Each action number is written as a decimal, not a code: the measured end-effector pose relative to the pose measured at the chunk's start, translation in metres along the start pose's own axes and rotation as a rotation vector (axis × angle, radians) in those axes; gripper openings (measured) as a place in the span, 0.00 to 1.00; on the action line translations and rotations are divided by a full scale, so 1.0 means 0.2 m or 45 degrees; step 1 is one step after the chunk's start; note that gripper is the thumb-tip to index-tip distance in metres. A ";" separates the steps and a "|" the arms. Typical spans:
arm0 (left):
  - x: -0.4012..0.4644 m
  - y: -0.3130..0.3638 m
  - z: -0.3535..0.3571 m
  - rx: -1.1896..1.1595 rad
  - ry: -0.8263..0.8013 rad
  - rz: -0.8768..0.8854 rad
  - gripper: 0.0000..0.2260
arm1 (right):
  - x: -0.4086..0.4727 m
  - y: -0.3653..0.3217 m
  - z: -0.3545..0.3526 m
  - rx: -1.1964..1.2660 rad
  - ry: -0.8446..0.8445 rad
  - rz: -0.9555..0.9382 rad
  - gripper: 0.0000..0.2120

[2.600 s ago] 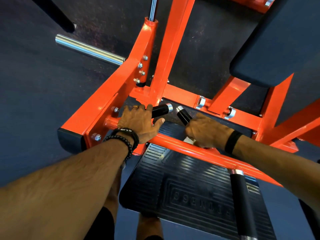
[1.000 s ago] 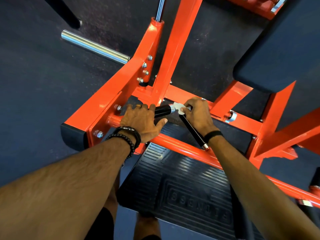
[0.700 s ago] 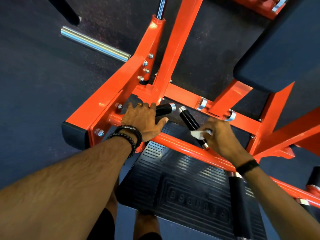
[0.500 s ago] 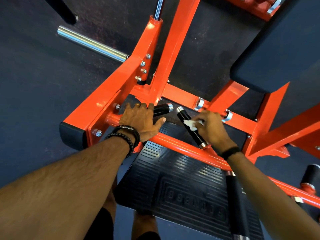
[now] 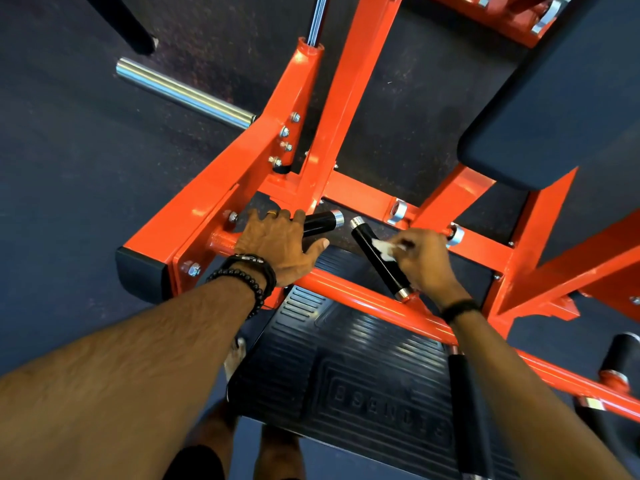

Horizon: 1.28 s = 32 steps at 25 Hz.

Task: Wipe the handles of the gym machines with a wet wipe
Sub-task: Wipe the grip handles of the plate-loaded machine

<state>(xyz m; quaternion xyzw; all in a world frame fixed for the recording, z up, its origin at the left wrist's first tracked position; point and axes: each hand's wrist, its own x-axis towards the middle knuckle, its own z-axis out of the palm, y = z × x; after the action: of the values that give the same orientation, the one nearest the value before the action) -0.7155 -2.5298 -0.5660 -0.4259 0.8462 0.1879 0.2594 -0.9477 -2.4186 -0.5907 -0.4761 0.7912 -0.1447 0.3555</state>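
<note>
**Desk:** What does the head view show at the orange gym machine (image 5: 242, 168)?

**Photographer:** A person leans over the frame, both bare forearms reaching down. The right hand (image 5: 427, 259) pinches a crumpled white wet wipe (image 5: 382, 249) between fingertips and thumb and presses it on the upper half of a black handle (image 5: 377, 258) with chrome end caps. That handle slants from the orange crossbar (image 5: 363, 301) up toward the left.

**Desk:** And the other hand?

**Photographer:** The left hand (image 5: 280, 245) rests on a second black handle (image 5: 320, 223), fingers curled over its inner end, thumb stretched out beneath it. The chrome-capped tip sticks out past the fingers, just beside the tip of the handle being wiped. There is a ring on one finger, and beaded bracelets (image 5: 247, 275) on the wrist. The right wrist wears a black band (image 5: 460, 308).

**Desk:** Surroundings?

**Photographer:** A ribbed black footplate (image 5: 346, 375) with raised lettering lies below the crossbar. A black pad (image 5: 554, 98) fills the upper right. A chrome weight peg (image 5: 183, 93) juts from the frame at upper left, over dark rubber flooring (image 5: 69, 168). A third black grip (image 5: 467, 410) runs along the footplate's right side.
</note>
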 end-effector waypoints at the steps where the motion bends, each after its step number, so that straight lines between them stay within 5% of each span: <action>1: 0.00 0.00 0.00 0.002 0.003 -0.001 0.31 | 0.10 -0.03 0.04 0.099 -0.010 0.022 0.07; 4: -0.01 0.00 0.00 0.011 0.017 0.001 0.29 | 0.18 -0.03 0.08 0.377 -0.001 0.060 0.10; 9: 0.00 0.00 0.00 0.020 0.013 0.003 0.30 | -0.20 0.21 -0.06 0.382 -0.145 0.131 0.11; 16: 0.00 -0.01 0.01 -0.008 0.030 -0.002 0.31 | 0.22 0.04 0.15 0.610 -0.025 0.236 0.07; 22: -0.01 0.01 -0.01 -0.023 0.061 0.021 0.31 | -0.29 0.19 -0.12 0.633 -0.208 0.387 0.13; 24: -0.02 0.00 0.00 -0.026 0.092 0.035 0.32 | -0.45 0.15 -0.21 0.741 -0.067 0.406 0.10; 28: -0.01 -0.02 0.00 -0.015 0.174 0.112 0.38 | -0.78 -0.04 -0.38 0.925 0.586 0.412 0.07; 32: -0.22 0.07 -0.01 -0.131 0.243 0.166 0.38 | -1.23 -0.14 -0.43 0.775 0.656 0.460 0.07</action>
<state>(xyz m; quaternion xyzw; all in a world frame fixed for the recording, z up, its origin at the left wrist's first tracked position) -0.7052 -2.4957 -0.5367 -0.3987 0.8822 0.2061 0.1425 -0.9168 -2.2321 -0.4096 -0.1521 0.8459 -0.4208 0.2902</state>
